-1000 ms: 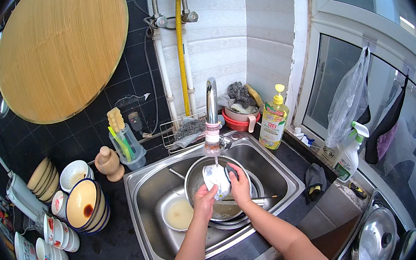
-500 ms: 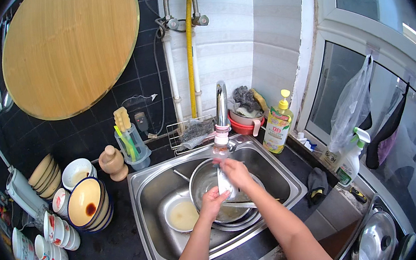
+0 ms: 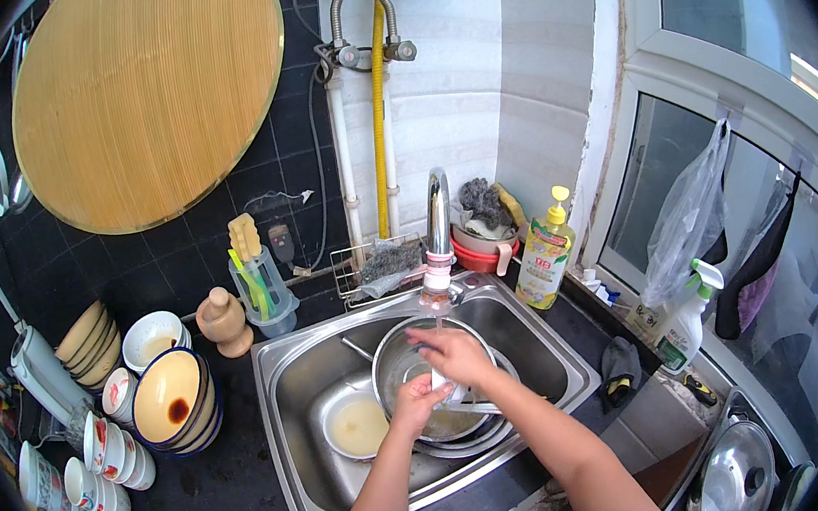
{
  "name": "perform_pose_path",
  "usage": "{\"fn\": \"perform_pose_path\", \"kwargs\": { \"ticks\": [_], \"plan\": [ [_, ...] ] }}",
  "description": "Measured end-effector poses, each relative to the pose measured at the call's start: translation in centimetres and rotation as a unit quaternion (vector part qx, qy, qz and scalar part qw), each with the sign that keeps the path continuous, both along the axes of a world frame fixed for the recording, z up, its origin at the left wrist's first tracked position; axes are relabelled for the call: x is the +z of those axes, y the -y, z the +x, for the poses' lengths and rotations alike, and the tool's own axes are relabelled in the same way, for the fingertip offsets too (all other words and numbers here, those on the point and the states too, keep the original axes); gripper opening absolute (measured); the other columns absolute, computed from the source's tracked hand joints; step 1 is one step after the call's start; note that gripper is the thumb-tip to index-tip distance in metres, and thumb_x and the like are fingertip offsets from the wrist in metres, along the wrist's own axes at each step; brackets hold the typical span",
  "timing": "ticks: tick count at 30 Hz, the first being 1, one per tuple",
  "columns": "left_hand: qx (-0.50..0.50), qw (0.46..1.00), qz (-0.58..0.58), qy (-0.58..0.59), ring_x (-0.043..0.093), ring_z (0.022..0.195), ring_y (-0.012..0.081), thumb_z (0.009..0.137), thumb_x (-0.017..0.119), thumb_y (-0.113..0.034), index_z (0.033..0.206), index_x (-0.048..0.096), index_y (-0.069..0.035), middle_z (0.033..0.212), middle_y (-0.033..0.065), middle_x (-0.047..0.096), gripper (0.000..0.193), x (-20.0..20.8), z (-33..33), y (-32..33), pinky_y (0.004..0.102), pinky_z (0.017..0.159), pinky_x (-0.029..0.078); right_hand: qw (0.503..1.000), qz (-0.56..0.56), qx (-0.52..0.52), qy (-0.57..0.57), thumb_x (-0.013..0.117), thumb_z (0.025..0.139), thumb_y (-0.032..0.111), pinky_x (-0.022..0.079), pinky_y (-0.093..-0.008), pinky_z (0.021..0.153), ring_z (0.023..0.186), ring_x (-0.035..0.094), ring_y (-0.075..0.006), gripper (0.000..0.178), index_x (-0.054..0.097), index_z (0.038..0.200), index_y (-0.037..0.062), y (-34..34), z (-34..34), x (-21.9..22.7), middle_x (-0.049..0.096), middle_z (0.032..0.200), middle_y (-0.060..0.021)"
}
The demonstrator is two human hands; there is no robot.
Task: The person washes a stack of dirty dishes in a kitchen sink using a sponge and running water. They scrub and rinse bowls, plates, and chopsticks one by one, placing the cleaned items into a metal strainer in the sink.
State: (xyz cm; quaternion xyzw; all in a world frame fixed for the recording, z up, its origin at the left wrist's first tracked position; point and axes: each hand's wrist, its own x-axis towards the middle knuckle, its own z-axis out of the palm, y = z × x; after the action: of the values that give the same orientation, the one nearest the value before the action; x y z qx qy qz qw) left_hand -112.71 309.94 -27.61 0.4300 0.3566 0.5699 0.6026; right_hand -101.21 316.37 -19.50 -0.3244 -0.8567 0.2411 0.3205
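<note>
Both my hands are over the steel sink (image 3: 288,435), under the faucet (image 3: 437,223). My left hand (image 3: 412,410) grips a small white dish (image 3: 441,383) from below. Above it, my right hand (image 3: 455,354) curls its fingers over the same dish, hiding most of it. A thin stream of water falls from the faucet onto my right hand. Beneath the hands stands a round steel pot (image 3: 389,356) on stacked metal dishes. A metal handle (image 3: 478,408) sticks out just right of my left hand.
A metal bowl of cloudy liquid (image 3: 359,428) lies in the sink's left part. Stacked bowls (image 3: 172,397) and cups (image 3: 104,462) crowd the dark counter at left. A yellow soap bottle (image 3: 547,257) and a spray bottle (image 3: 684,328) stand at right. A round wooden board (image 3: 147,93) leans on the wall.
The white dish showed plainly between both hands a second ago. My right hand has since closed over it, and the view has tilted up slightly.
</note>
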Motion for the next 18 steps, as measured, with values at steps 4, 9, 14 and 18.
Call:
{"fn": "perform_pose_path", "kwargs": {
  "ticks": [4, 9, 14, 18],
  "plan": [
    [-0.023, 0.993, -0.018, 0.113, 0.059, 0.085, 0.0128, 0.080, 0.060, -0.002, 0.102, 0.059, 0.000, 0.095, 0.0063, 0.063, 0.022, 1.0, 0.1, 0.2, 0.0252, 0.077, 0.046, 0.908, -0.348, 0.024, -0.232, 0.052, 0.087, 0.026, 0.043, -0.0268, 0.084, 0.095, 0.055, -0.0141, 0.040, 0.051, 0.120, 0.0042, -4.1, 2.6, -2.7, 0.060, 0.109, -0.0071],
    [0.028, 0.959, 0.026, 0.281, 0.060, 0.090, 0.0156, 0.081, 0.058, -0.001, 0.105, 0.058, -0.001, 0.099, 0.0079, 0.062, 0.023, 1.6, 0.5, -0.2, 0.0289, 0.080, 0.046, 0.711, -0.505, -0.046, -0.488, 0.045, 0.089, 0.042, 0.043, -0.0350, 0.087, 0.096, 0.057, -0.0199, 0.046, 0.053, 0.115, 0.0049, -1.2, 2.1, -6.1, 0.060, 0.106, -0.0075],
    [0.107, 0.988, 0.054, 0.093, 0.059, 0.088, 0.0146, 0.084, 0.056, -0.007, 0.103, 0.058, 0.000, 0.096, 0.0060, 0.063, 0.020, 0.8, 1.3, -0.6, 0.0282, 0.082, 0.044, 0.662, -0.574, -0.089, -0.474, 0.054, 0.080, 0.055, 0.043, -0.0356, 0.085, 0.099, 0.055, -0.0208, 0.064, 0.049, 0.118, 0.0040, 0.6, -0.2, -7.3, 0.056, 0.111, -0.0101],
    [0.125, 0.965, 0.093, -0.213, 0.060, 0.080, 0.0125, 0.085, 0.054, -0.008, 0.102, 0.059, -0.004, 0.092, 0.0082, 0.064, 0.018, 0.0, 1.1, -0.3, 0.0256, 0.075, 0.046, 0.767, -0.511, -0.179, -0.345, 0.071, 0.070, 0.039, 0.041, -0.0317, 0.085, 0.105, 0.049, -0.0209, 0.083, 0.029, 0.130, 0.0004, 3.2, -0.5, -3.3, 0.047, 0.119, -0.0168]
  ]
}}
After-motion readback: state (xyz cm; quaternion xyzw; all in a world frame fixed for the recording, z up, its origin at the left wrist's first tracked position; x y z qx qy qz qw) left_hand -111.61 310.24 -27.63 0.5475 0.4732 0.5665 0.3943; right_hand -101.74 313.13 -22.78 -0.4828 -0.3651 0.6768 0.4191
